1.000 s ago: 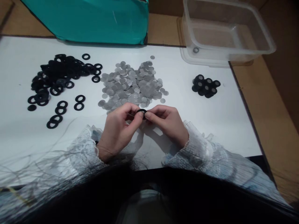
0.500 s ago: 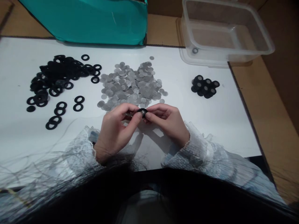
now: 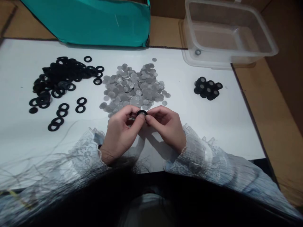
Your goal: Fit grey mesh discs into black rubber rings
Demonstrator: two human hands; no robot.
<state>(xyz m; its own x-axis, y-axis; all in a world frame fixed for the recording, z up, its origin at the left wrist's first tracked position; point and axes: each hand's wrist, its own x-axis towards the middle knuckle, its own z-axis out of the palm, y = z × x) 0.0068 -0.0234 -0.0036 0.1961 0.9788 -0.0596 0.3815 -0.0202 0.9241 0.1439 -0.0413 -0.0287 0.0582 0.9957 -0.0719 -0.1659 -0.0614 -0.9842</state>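
Between my two hands is a black ring (image 3: 142, 112), pinched at its edges just in front of the grey discs. My left hand (image 3: 124, 130) grips its left side with thumb and fingers. On the other side, the thumb and fingertips of my right hand (image 3: 167, 126) close on the ring's right edge. The thumbs cover much of its middle, where something pale shows. A heap of small round grey discs (image 3: 132, 85) lies just beyond my fingers. To the left are a pile of black rings (image 3: 61, 72) and several loose ones.
At the right, several black rings with grey centres (image 3: 208, 90) are stacked together. A clear plastic tub (image 3: 232, 52) stands at the back right, with one ring seen through its near left corner. A teal box (image 3: 101, 25) stands at the back left on the white board (image 3: 227, 129).
The ring has tilted slightly and shifted a little left between my fingers. My right hand has moved slightly left, and the thumbs sit closer together.
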